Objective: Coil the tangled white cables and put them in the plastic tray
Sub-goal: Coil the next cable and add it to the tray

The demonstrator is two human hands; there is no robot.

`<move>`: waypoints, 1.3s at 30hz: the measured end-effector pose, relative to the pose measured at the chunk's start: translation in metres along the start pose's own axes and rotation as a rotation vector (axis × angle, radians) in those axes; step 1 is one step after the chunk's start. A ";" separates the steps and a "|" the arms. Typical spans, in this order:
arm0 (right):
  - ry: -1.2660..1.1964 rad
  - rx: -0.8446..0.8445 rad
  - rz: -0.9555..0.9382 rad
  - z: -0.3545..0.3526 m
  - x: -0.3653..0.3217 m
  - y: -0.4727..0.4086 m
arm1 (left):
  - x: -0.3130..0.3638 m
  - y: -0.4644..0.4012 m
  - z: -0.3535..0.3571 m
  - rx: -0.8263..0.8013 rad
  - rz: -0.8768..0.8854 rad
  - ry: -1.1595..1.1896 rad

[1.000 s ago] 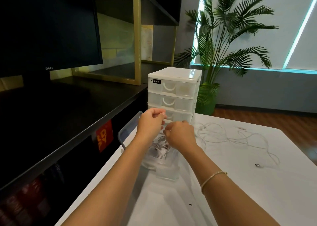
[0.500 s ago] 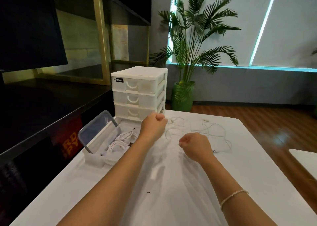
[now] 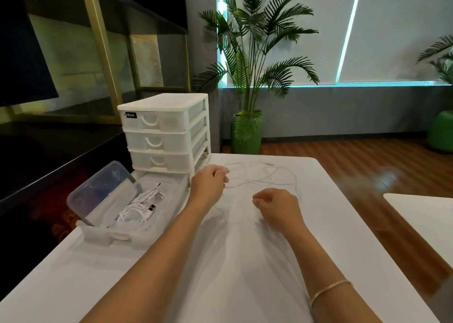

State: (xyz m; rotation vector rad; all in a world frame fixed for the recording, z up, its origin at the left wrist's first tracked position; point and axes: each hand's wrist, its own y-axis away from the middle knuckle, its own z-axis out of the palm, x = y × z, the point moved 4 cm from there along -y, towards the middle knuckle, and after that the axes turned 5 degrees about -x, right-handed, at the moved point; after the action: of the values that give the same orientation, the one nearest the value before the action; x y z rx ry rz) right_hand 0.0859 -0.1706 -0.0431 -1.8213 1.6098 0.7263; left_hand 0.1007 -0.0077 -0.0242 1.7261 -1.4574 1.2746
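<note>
Head view, step in hand: one coiled cable (image 3: 139,206) is seen lying inside the plastic tray (image 3: 117,234); the tangled white cables (image 3: 264,178) are spread on the worktop (image 3: 220,273) beyond both hands, so the next coil is judged to be about to start.
Head view, left hand (image 3: 208,188): fingers are curled near the tangle's left edge; whether a strand is pinched cannot be told.
Head view, right hand (image 3: 277,206): fingers are loosely curled and nothing is seen held; it is poised just before the tangle.
Head view, doing it well: one plug end is best found first, the strand drawn free of the crossings, then even loops laid while the slack is fed by the other hand; a pull on a crossing would likely tighten the knot.
Head view, tray: it is placed at the worktop's left edge, its clear lid (image 3: 103,190) propped up, just in front of the drawer unit (image 3: 166,134).
Head view, surface: a white, smooth worktop is shown, against which thin white strands are hard to follow.
Head view, room: a potted palm (image 3: 247,77) stands behind, on a wooden floor (image 3: 367,161), with a dark shelf (image 3: 49,151) at left.
</note>
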 end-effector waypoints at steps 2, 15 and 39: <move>-0.019 0.025 -0.013 -0.003 -0.002 0.000 | 0.015 0.002 -0.009 0.050 0.054 0.055; -0.109 0.295 -0.224 -0.013 -0.031 0.016 | 0.043 0.029 -0.012 -0.245 0.064 0.135; -0.189 0.275 -0.288 -0.014 -0.039 0.023 | 0.005 0.034 -0.009 -0.484 -0.164 1.318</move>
State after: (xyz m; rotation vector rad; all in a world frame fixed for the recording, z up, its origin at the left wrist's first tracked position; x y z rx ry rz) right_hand 0.0590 -0.1570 -0.0062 -1.6811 1.2263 0.5019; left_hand 0.0657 -0.0109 -0.0219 0.4020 -0.6751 1.3462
